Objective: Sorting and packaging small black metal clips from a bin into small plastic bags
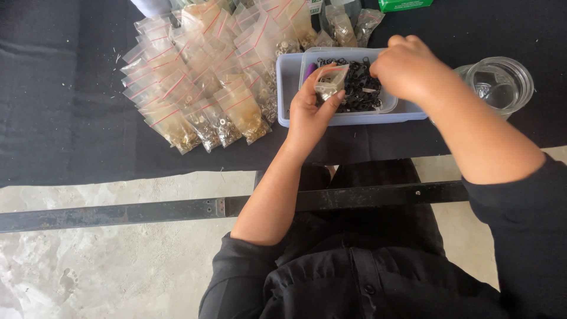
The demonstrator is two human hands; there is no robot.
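The left hand holds a small clear bag between the thumb and the fingers, with the mouth of the bag turned up. The bag hangs just above the near edge of a clear inner tub that is full of small black rings. The right hand is over the same tub, with the fingers curled in together; I cannot tell if it pinches something, because the fingertips are hidden behind the knuckles.

The inner tub sits inside a pale blue tray, and a small purple thing shows at the left end of the tub. To the left of the tray lies a big heap of filled bags with red sealing strips, spread like a fan, each with small metal parts inside. More filled bags lie behind the tray. To the right of the right forearm stands a round clear jar, and a green box shows at the far edge.

All these things rest on a table covered with a dark cloth, which has a few pale crumbs near the heap. Below the table edge a dark metal bar runs across, and under it there is a pale, mottled stone floor. The person wears black clothing with the sleeves pushed up.
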